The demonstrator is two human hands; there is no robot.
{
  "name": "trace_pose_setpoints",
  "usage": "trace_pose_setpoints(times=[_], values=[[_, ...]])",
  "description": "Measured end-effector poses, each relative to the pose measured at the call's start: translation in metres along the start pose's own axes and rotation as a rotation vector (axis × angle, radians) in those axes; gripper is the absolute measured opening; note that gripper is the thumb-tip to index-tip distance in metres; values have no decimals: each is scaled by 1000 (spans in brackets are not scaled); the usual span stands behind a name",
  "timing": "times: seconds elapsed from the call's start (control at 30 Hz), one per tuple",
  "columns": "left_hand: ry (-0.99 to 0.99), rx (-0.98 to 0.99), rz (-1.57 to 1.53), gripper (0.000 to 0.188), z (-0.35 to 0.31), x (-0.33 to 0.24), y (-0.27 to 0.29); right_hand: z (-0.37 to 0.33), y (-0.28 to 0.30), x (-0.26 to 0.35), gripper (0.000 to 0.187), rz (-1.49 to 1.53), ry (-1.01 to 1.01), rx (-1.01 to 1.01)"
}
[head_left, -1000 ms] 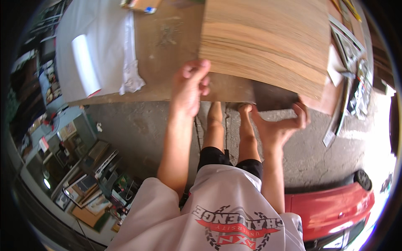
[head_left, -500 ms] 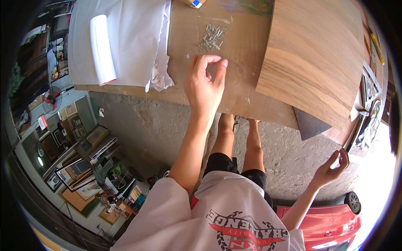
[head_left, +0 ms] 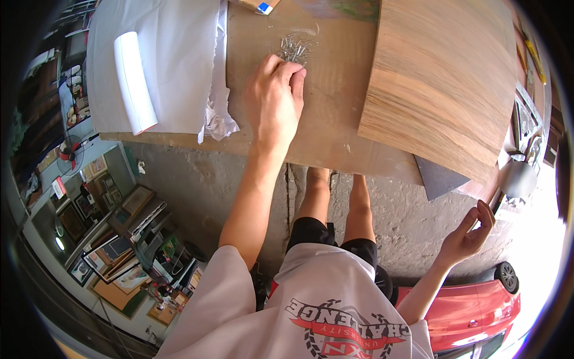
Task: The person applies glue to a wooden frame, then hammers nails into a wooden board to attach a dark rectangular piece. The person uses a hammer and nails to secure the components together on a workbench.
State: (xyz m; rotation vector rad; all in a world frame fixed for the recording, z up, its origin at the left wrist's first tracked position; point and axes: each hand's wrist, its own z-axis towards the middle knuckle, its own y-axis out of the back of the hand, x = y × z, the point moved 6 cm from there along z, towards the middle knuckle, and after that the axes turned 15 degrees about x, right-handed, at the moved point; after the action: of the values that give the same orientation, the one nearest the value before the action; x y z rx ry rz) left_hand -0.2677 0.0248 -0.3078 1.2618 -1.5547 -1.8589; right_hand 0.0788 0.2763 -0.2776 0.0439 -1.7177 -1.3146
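Observation:
On the brown work table (head_left: 326,113) lies a loose pile of small silvery nails (head_left: 293,48). My left hand (head_left: 278,99) is over the table with its fingertips at the pile's near edge. Its thumb and fingers are pinched together; whatever they hold is too small or hidden to make out. At the lower right, beyond the table's front edge, my right hand (head_left: 469,236) has its fingers curled together. From its fingertips seems to rise a dark-handled, hammer-like tool (head_left: 517,179), whose grey rounded end is blurred.
A wood-grained board (head_left: 439,84) covers the table's right part, with a dark sheet (head_left: 441,178) poking out beneath. Left are white paper with a torn edge (head_left: 179,66) and a white roll (head_left: 135,84). A yellow-handled tool (head_left: 534,57) lies far right. A red car (head_left: 460,317) stands behind.
My left hand has moved forward and left to the nails, and its fingers have closed in. The grey end near my right hand has shifted downward and blurred. The whole view has shifted slightly.

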Motion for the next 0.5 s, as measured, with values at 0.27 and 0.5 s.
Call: trace_pose_setpoints(times=[0.27,0.5], values=[[-227,203,-157,11,-18,-55,16,7,-23,58,20,196,135,223],[-458,643,-498,27,-104,-182,-8,-13,-37,81,21,505,206,546]])
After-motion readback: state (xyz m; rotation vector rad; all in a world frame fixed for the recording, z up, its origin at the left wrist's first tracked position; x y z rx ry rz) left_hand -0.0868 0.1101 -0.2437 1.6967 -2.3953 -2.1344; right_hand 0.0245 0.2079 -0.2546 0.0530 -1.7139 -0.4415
